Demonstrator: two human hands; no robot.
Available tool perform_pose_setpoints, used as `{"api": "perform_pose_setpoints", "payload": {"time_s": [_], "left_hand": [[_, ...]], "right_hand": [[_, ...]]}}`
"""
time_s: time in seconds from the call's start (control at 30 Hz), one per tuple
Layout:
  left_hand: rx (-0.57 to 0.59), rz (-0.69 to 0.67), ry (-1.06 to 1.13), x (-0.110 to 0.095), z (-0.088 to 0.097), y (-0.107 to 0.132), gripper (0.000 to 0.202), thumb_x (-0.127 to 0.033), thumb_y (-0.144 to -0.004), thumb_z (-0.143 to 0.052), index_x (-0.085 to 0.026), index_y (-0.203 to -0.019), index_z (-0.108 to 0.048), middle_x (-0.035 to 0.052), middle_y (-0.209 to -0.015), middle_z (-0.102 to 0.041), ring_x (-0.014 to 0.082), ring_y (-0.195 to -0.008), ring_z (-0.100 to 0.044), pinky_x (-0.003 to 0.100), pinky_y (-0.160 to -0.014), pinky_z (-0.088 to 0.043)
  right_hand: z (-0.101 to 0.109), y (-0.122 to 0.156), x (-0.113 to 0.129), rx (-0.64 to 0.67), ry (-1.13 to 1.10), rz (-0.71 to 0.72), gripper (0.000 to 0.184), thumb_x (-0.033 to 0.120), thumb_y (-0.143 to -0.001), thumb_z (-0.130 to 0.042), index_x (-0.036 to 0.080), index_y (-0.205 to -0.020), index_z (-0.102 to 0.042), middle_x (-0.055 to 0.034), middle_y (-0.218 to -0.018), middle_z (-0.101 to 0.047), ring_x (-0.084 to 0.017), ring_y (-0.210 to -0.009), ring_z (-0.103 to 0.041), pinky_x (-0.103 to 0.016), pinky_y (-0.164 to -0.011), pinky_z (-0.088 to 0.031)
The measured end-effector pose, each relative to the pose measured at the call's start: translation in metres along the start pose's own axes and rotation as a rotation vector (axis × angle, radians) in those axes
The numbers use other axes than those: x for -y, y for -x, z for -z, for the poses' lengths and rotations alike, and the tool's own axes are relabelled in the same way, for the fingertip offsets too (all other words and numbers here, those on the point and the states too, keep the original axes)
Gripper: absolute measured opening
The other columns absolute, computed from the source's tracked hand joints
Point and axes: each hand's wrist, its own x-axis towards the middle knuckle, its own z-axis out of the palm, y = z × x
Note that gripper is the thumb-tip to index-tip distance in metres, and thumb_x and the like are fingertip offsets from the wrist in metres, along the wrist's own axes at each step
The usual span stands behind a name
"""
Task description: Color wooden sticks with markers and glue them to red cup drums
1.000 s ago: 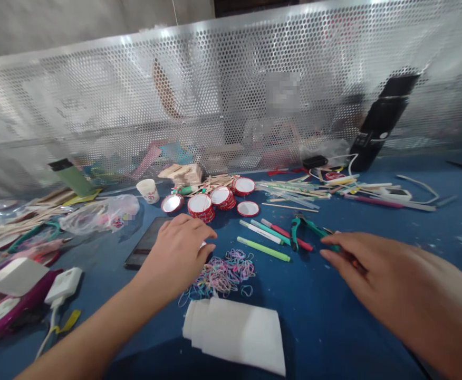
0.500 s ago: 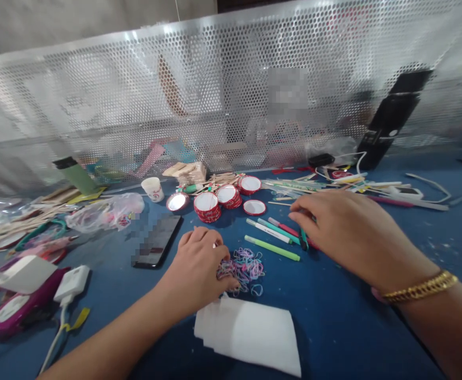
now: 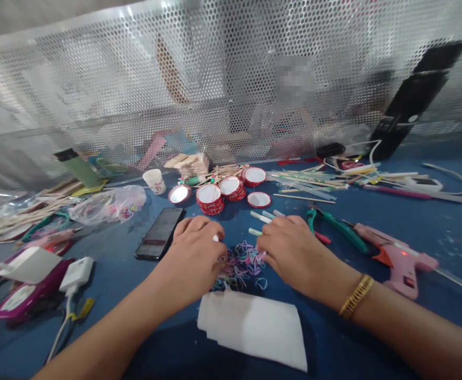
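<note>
A tangled pile of small pastel rubber bands (image 3: 243,264) lies on the blue table between my two hands. My left hand (image 3: 199,250) curls over the pile's left side, fingers bent and closed; a bit of something white shows between them, too small to name. At the pile's right edge, my right hand (image 3: 290,245) has its fingertips drawn together against the rubber bands. Under that hand, partly covered, are several pens, among them a light green pen (image 3: 254,231). Just in front of the pile lies a stack of white sheets (image 3: 254,327).
Red-rimmed round discs (image 3: 210,195) stand stacked behind the hands, near a paper cup (image 3: 154,181). A phone (image 3: 160,232) lies left. Green-handled pliers (image 3: 342,228) and a pink glue gun (image 3: 403,261) lie right. A perforated metal screen (image 3: 231,79) closes the back.
My right hand has moved left and down from above the pens to the rubber bands, uncovering the pliers. The view has shifted, bringing the glue gun into sight. My left hand stays at the pile.
</note>
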Motion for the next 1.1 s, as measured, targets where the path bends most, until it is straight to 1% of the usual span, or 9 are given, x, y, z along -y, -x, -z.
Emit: {"api": "perform_pose_setpoints", "payload": {"time_s": [0.1, 0.17, 0.3, 0.4, 0.47, 0.6, 0.8, 1.0, 1.1], "left_hand": [[0.032, -0.012, 0.024, 0.002, 0.000, 0.000, 0.013, -0.014, -0.081, -0.063, -0.023, -0.076, -0.071, 0.0027, -0.106, -0.064, 0.0252, -0.108, -0.050, 0.049, -0.099, -0.031], [0.042, -0.024, 0.051, 0.005, -0.001, 0.000, 0.015, -0.014, -0.079, -0.064, -0.025, -0.075, -0.072, 0.0016, -0.106, -0.065, 0.0245, -0.107, -0.051, 0.049, -0.100, -0.030], [0.046, -0.006, 0.105, 0.006, 0.002, -0.001, 0.008, -0.023, -0.078, -0.072, -0.029, -0.082, -0.075, 0.0006, -0.106, -0.066, 0.0248, -0.107, -0.052, 0.049, -0.102, -0.029], [0.048, 0.046, 0.116, 0.004, 0.004, -0.004, 0.010, -0.039, -0.079, -0.073, -0.030, -0.079, -0.077, 0.0006, -0.101, -0.067, 0.0253, -0.103, -0.053, 0.049, -0.100, -0.031], [0.042, 0.075, 0.113, 0.001, 0.004, -0.005, 0.013, -0.041, -0.080, -0.072, -0.030, -0.076, -0.077, 0.0009, -0.096, -0.067, 0.0252, -0.100, -0.053, 0.049, -0.098, -0.032], [0.037, 0.065, 0.111, 0.000, -0.001, -0.006, 0.006, -0.034, -0.079, -0.073, -0.029, -0.077, -0.076, 0.0014, -0.094, -0.068, 0.0242, -0.098, -0.054, 0.047, -0.096, -0.033], [0.016, 0.050, 0.055, 0.004, -0.003, -0.004, 0.012, -0.020, -0.083, -0.064, -0.027, -0.081, -0.074, 0.0011, -0.099, -0.068, 0.0239, -0.102, -0.053, 0.046, -0.096, -0.031], [0.030, 0.052, 0.033, 0.002, -0.006, -0.004, 0.013, -0.036, -0.080, -0.071, -0.025, -0.086, -0.075, 0.0038, -0.100, -0.065, 0.0263, -0.103, -0.052, 0.047, -0.095, -0.032], [0.026, 0.027, 0.021, 0.003, -0.010, -0.007, 0.009, -0.030, -0.084, -0.067, -0.023, -0.082, -0.074, 0.0040, -0.102, -0.065, 0.0255, -0.104, -0.051, 0.046, -0.094, -0.033]], "right_hand": [[0.007, -0.009, -0.001, -0.062, 0.025, -0.119, 0.021, 0.028, -0.095, -0.054, 0.020, -0.083, -0.069, -0.0064, -0.087, -0.068, -0.024, -0.091, -0.056, -0.039, -0.080, -0.029], [0.011, -0.014, -0.004, -0.105, -0.010, -0.162, 0.021, 0.032, -0.096, -0.054, 0.021, -0.092, -0.072, -0.0063, -0.093, -0.070, -0.024, -0.094, -0.058, -0.039, -0.082, -0.030], [0.013, -0.011, -0.008, -0.114, -0.087, -0.074, 0.021, 0.029, -0.089, -0.065, 0.024, -0.108, -0.071, -0.0051, -0.102, -0.072, -0.023, -0.098, -0.060, -0.037, -0.084, -0.032], [0.009, -0.006, -0.004, -0.079, -0.091, -0.055, 0.015, 0.037, -0.086, -0.068, 0.025, -0.093, -0.073, -0.0040, -0.094, -0.070, -0.023, -0.095, -0.059, -0.038, -0.083, -0.031], [0.006, -0.006, 0.002, -0.034, -0.076, -0.051, 0.020, 0.043, -0.086, -0.067, 0.024, -0.086, -0.072, -0.0043, -0.091, -0.068, -0.024, -0.096, -0.058, -0.039, -0.084, -0.030], [0.001, -0.016, 0.010, 0.026, -0.055, -0.055, 0.016, 0.032, -0.092, -0.061, 0.021, -0.086, -0.071, -0.0050, -0.090, -0.069, -0.023, -0.093, -0.059, -0.039, -0.083, -0.030], [0.009, -0.028, 0.000, -0.141, -0.087, -0.170, 0.019, 0.028, -0.094, -0.058, 0.025, -0.106, -0.073, -0.0053, -0.099, -0.074, -0.022, -0.099, -0.061, -0.038, -0.086, -0.030], [0.014, -0.010, -0.007, -0.042, -0.121, -0.079, 0.015, 0.033, -0.089, -0.065, 0.026, -0.081, -0.075, -0.0013, -0.084, -0.073, -0.020, -0.088, -0.061, -0.036, -0.080, -0.028], [0.013, -0.002, -0.007, 0.037, -0.210, -0.002, 0.010, 0.029, -0.085, -0.068, 0.027, -0.079, -0.075, 0.0006, -0.083, -0.072, -0.018, -0.087, -0.061, -0.035, -0.079, -0.028]]}}
